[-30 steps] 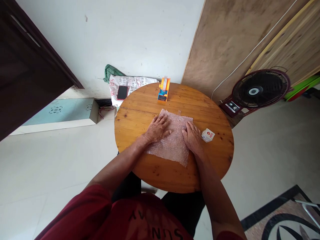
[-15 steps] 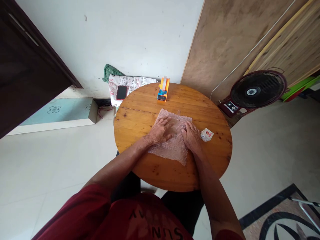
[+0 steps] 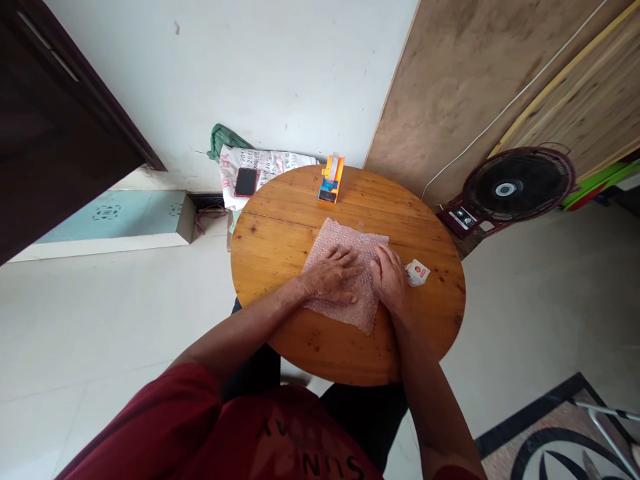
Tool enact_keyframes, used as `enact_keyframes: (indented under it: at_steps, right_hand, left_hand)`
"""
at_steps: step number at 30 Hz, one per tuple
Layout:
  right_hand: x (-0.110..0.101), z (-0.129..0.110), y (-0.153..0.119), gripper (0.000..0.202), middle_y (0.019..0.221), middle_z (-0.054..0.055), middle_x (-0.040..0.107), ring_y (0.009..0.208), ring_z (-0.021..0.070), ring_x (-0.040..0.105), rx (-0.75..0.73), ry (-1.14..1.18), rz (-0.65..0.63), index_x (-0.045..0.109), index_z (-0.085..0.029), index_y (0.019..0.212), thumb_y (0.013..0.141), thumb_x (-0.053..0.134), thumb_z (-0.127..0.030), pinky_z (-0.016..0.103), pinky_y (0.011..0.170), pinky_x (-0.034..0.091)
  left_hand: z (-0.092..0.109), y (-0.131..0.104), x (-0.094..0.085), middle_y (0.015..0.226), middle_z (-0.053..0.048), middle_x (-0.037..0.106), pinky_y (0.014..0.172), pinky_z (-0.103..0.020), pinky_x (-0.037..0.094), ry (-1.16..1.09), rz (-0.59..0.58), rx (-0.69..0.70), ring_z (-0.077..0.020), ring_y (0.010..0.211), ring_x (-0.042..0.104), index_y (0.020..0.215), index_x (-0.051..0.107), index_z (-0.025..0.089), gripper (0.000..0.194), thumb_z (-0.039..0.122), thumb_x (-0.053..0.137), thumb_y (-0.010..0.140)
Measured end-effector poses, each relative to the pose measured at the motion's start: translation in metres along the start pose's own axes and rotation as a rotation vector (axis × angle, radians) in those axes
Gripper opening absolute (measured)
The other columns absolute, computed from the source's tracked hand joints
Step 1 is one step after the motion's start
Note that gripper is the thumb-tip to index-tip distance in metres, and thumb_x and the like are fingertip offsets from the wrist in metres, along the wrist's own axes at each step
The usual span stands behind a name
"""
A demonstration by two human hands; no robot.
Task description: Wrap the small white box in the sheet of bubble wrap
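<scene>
On the round wooden surface (image 3: 280, 247) in front of me lies a sheet of pink bubble wrap (image 3: 345, 243), roughly at its centre. My left hand (image 3: 333, 277) rests flat on the sheet, fingers spread and pointing toward two o'clock, gripping nothing. My right hand (image 3: 391, 280) lies palm down on the sheet's right edge, fingers loosely together and pointing toward twelve o'clock, also closed on nothing. The two hands sit just beside each other, the left fingertips nearly meeting the right.

At three o'clock from my right hand, just beside it, lies a small white box with a red mark (image 3: 417, 272). At twelve o'clock, near the far rim of the surface, stands an orange and blue tape dispenser (image 3: 330, 180), well apart from the sheet. Beyond the rim at eleven o'clock a dark phone (image 3: 245, 181) lies on a printed sack (image 3: 280, 162) on the floor. A black fan (image 3: 517, 183) stands at two o'clock.
</scene>
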State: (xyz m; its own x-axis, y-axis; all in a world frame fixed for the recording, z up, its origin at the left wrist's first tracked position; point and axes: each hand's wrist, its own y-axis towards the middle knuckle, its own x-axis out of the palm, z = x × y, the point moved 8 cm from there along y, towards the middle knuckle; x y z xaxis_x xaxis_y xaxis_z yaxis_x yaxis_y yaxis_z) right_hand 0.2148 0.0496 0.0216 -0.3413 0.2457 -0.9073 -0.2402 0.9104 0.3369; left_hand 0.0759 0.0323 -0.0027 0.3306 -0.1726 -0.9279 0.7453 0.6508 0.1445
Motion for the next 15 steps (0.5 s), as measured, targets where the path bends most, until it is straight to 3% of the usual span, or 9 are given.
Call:
enact_keyframes:
  at_steps: [3,6,8,12,15]
  right_hand:
    - [-0.031,0.009,-0.004,0.044,0.145,0.016,0.057,0.139,0.0275,0.045,0.039,-0.01,0.171,0.06,-0.014,0.133,0.098,0.041,-0.034,0.048,0.117,0.033]
    - [-0.063,0.038,-0.013,0.049,0.147,0.016,0.054,0.14,0.0312,0.044,0.194,-0.007,0.298,0.059,-0.017,0.134,0.091,0.055,-0.041,0.053,0.116,0.032]
    - [-0.068,0.062,-0.019,0.063,0.149,0.016,0.052,0.138,0.032,0.047,0.308,0.082,0.235,0.051,-0.019,0.143,0.086,0.06,-0.047,0.053,0.113,0.036]
    - [-0.048,0.093,-0.03,0.081,0.148,0.016,0.053,0.132,0.0342,0.053,0.412,0.192,-0.045,0.045,-0.021,0.148,0.077,0.07,-0.051,0.053,0.111,0.039]
    - [-0.044,0.105,-0.033,0.085,0.147,0.017,0.054,0.127,0.0334,0.057,0.441,0.203,-0.031,0.043,-0.019,0.149,0.074,0.071,-0.046,0.05,0.108,0.043]
  left_hand:
    - [0.001,0.0,-0.002,0.163,-0.017,0.031,0.124,-0.059,0.012,-0.003,0.002,-0.008,-0.0398,0.153,0.022,0.149,0.048,0.023,0.085,0.071,0.063,0.08]
    - [0.001,0.0,-0.002,0.162,-0.019,0.032,0.124,-0.06,0.012,-0.006,0.004,-0.011,-0.0406,0.152,0.023,0.148,0.05,0.021,0.085,0.07,0.065,0.08]
    - [0.001,0.0,-0.003,0.162,-0.019,0.032,0.124,-0.06,0.012,-0.008,0.007,-0.011,-0.0407,0.152,0.024,0.147,0.051,0.021,0.084,0.07,0.065,0.079]
    - [0.001,0.001,-0.003,0.163,-0.017,0.031,0.124,-0.059,0.013,-0.011,-0.003,-0.02,-0.0395,0.153,0.022,0.148,0.05,0.023,0.085,0.071,0.064,0.079]
    - [0.001,0.001,-0.003,0.162,-0.017,0.032,0.124,-0.06,0.013,-0.009,-0.006,-0.026,-0.0391,0.153,0.022,0.148,0.05,0.023,0.085,0.071,0.064,0.079]
